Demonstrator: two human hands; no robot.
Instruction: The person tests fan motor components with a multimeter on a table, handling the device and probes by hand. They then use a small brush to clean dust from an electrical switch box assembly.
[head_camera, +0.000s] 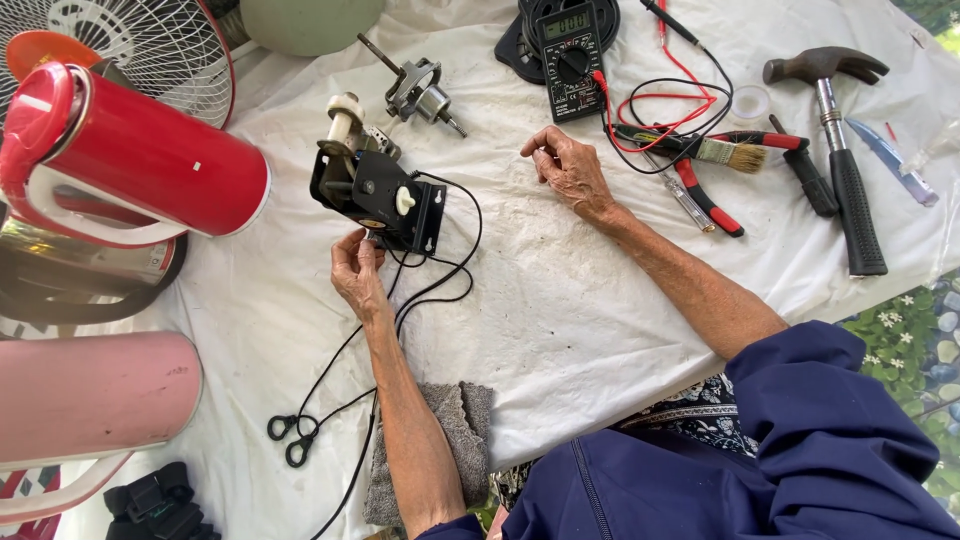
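A black fan motor unit (378, 196) with a white knob and a cream spindle stands on the white sheet (560, 300). My left hand (356, 272) grips its lower front edge with thumb and fingers. Black wires (440, 280) trail from it toward me. My right hand (568, 168) rests on the sheet to the right, fingers curled loosely, holding nothing that I can see. It lies just below a black multimeter (570, 55) with red and black leads (668, 100).
A metal shaft part (415, 90) lies behind the unit. A brush (725, 150), red-handled pliers (705, 195), a screwdriver (810, 182) and a hammer (835, 140) lie at right. A red kettle (130, 160), fan grille (160, 40) and pink cylinder (90, 395) stand at left. A grey cloth (455, 430) hangs at the near edge.
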